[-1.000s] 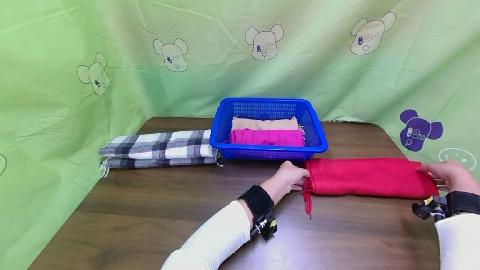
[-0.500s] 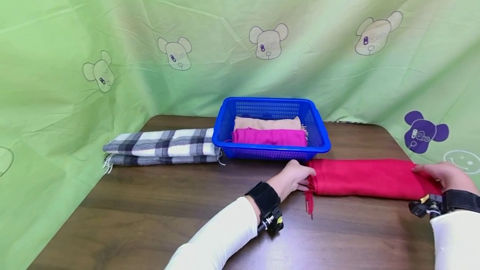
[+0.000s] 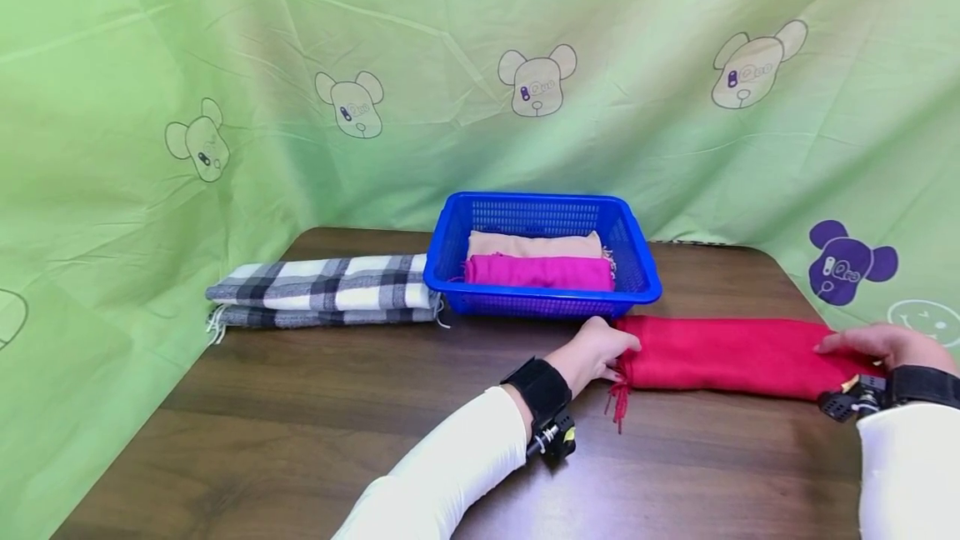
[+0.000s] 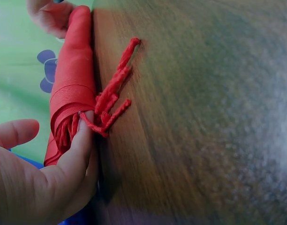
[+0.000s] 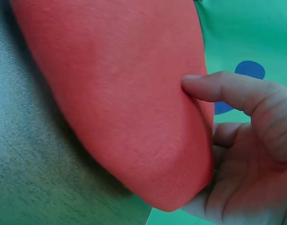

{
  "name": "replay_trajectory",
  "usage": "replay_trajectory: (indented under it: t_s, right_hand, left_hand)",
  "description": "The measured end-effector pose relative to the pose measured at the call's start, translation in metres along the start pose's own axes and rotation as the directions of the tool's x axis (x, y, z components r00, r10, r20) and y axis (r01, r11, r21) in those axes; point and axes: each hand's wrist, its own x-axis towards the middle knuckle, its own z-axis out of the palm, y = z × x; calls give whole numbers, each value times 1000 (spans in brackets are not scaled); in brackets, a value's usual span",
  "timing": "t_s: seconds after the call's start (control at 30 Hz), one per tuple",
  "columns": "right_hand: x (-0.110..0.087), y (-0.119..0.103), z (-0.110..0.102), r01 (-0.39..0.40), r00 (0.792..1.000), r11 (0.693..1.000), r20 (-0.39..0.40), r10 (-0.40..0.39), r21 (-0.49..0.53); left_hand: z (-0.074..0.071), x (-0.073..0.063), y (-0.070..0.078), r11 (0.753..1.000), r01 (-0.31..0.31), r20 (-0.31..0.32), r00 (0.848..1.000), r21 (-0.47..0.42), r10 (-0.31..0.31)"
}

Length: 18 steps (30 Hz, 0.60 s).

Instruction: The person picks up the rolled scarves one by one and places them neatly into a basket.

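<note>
A folded red scarf [image 3: 735, 355] lies on the table in front of the basket and to its right, fringe hanging at its left end. My left hand [image 3: 596, 352] is at that fringed end. In the left wrist view its fingers [image 4: 80, 152] reach in under the fringe [image 4: 113, 91], while the thumb [image 4: 21, 132] stands apart from the cloth. At the other end my right hand [image 3: 892, 347] grips the scarf. The right wrist view shows the thumb [image 5: 209, 88] pressed on the top face and the other fingers behind and below, partly hidden by the cloth.
Behind stands a blue plastic basket [image 3: 543, 304] holding a folded beige cloth [image 3: 532, 245] and a magenta one [image 3: 540, 272]. A black-and-white checked scarf [image 3: 330, 286] lies folded left of it. A green curtain [image 3: 420, 140] hangs behind the brown table [image 3: 300, 423].
My left hand has shifted slightly right, further onto the fringed end. My right hand has slid a little left along the scarf. The basket's contents look unchanged.
</note>
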Motion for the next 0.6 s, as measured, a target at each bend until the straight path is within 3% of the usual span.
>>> replay_trajectory:
  t_s: [0.3,0.6]
  right_hand:
    - [0,-3,1,28,1000,998,0,-28,-59]
    - [2,-4,-2,56,997,998,54,-56,7]
  left_hand:
    - [-3,4,-1,998,-27,-23,999,58,28]
    - [4,6,-3,995,-37,-59,997,96,42]
